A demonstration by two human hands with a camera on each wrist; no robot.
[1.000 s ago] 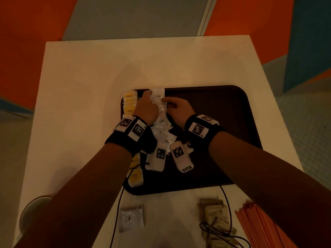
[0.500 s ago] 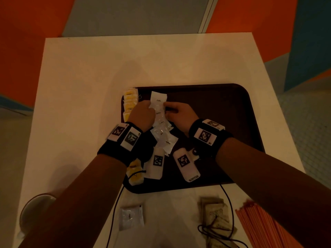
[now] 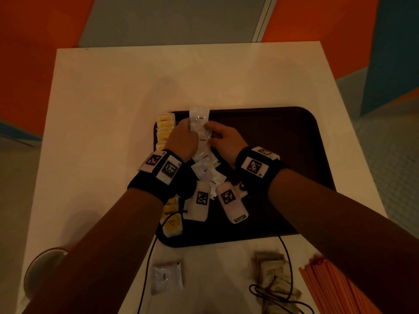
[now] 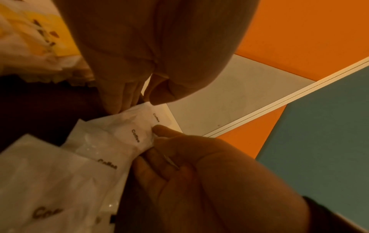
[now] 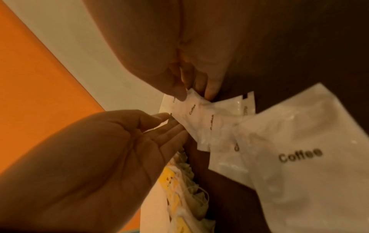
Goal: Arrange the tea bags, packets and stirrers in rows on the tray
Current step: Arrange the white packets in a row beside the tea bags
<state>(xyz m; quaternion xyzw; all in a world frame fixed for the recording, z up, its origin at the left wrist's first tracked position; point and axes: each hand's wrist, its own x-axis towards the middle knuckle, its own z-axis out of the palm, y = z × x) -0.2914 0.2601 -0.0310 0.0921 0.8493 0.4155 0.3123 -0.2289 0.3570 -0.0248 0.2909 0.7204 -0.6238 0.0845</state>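
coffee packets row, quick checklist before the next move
1. Grip: right hand pinches a coffee packet; left hand touches its edge: ok.
2. Coffee row straight: near packets skewed: not ok.
3. Farthest packet inside tray: overhangs rim: not ok.
4. Tea bags lined up, where visible: ok.
5. Stirrers on tray: on table: not ok.

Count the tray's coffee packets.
6 coffee packets, one overlapping row on the tray: farthest at its far rim, second in the right hand, four nearer. More may hide.
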